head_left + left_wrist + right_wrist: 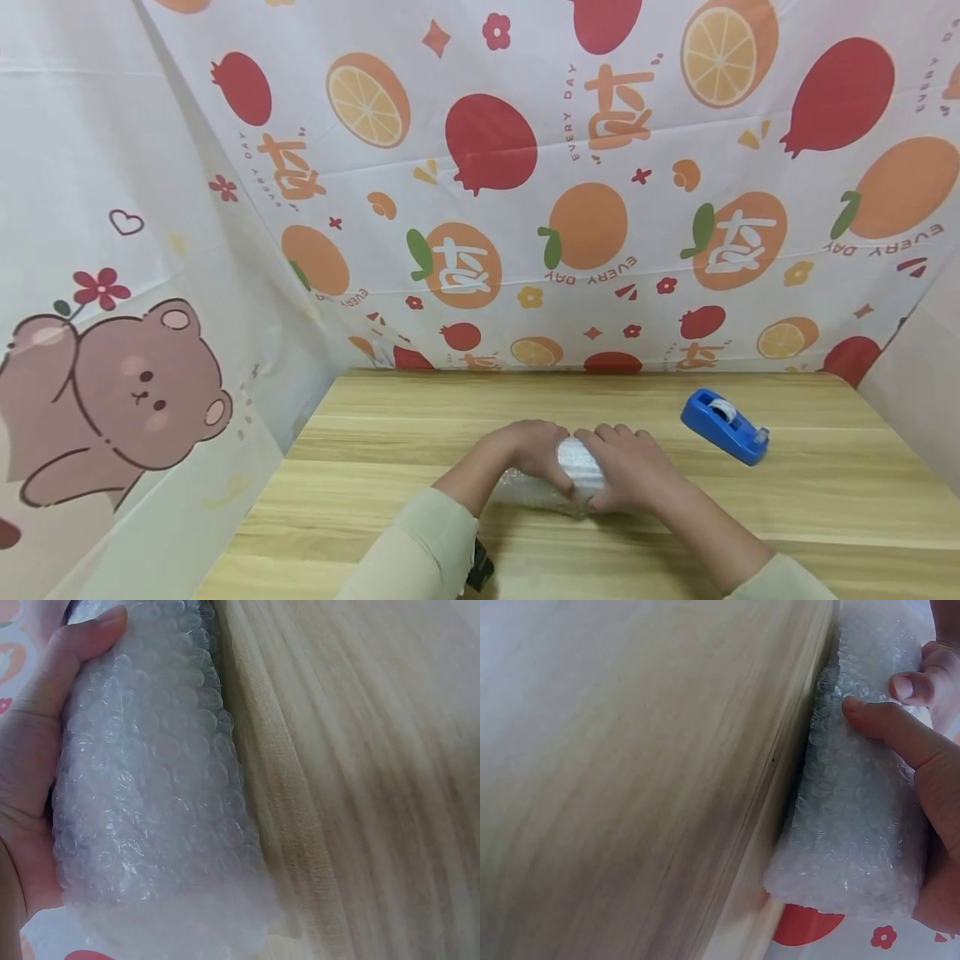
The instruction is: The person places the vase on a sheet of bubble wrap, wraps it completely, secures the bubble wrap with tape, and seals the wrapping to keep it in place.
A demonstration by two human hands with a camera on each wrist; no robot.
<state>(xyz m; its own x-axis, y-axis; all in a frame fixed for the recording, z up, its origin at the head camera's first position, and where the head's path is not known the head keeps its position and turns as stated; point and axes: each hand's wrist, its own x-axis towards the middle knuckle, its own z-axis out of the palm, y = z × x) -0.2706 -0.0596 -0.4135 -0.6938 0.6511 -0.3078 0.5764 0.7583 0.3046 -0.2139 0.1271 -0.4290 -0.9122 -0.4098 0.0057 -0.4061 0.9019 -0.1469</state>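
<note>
A roll-shaped bundle of clear bubble wrap (580,463) lies on the wooden table. My left hand (538,452) grips its left part from above, with the thumb (105,630) on the near side in the left wrist view. Close beside it, my right hand (633,467) grips the right part. Both thumbs lie near each other on the bubble wrap (859,802) in the right wrist view. Whatever may be inside the bundle cannot be made out. The far fingers of both hands are partly hidden behind it.
A blue tape dispenser (726,425) stands to the right, beyond my right hand. Some small black object (481,567) shows beside my left sleeve. The wooden table (375,433) meets a fruit-printed cloth (487,250) at the back, and a bear-printed cloth (150,383) hangs at left.
</note>
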